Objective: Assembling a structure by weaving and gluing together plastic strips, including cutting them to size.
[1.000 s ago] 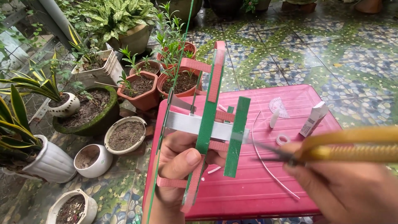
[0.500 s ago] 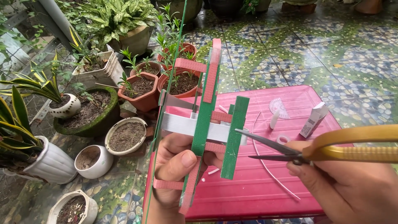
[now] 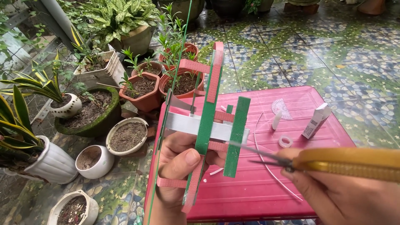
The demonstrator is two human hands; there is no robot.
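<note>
My left hand (image 3: 179, 166) pinches woven plastic strips (image 3: 210, 125); my right hand (image 3: 346, 196) grips open yellow-handled scissors (image 3: 325, 160) above the pink table's (image 3: 258, 196) front edge.

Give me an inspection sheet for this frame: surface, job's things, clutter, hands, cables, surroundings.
Surface: red plastic table, set on a patterned tile floor.
Job's things: woven lattice of green, pink and white strips, held upright above the table; yellow-handled scissors, blades open, tips at the white strip.
Clutter: small white box, tape roll, clear protractor, thin white strip, small offcuts.
Hands: left hand grips the lattice, thumb on front; right hand holds the scissors.
Cables: nothing seen.
Surroundings: potted plants and soil-filled pots to the left.
</note>
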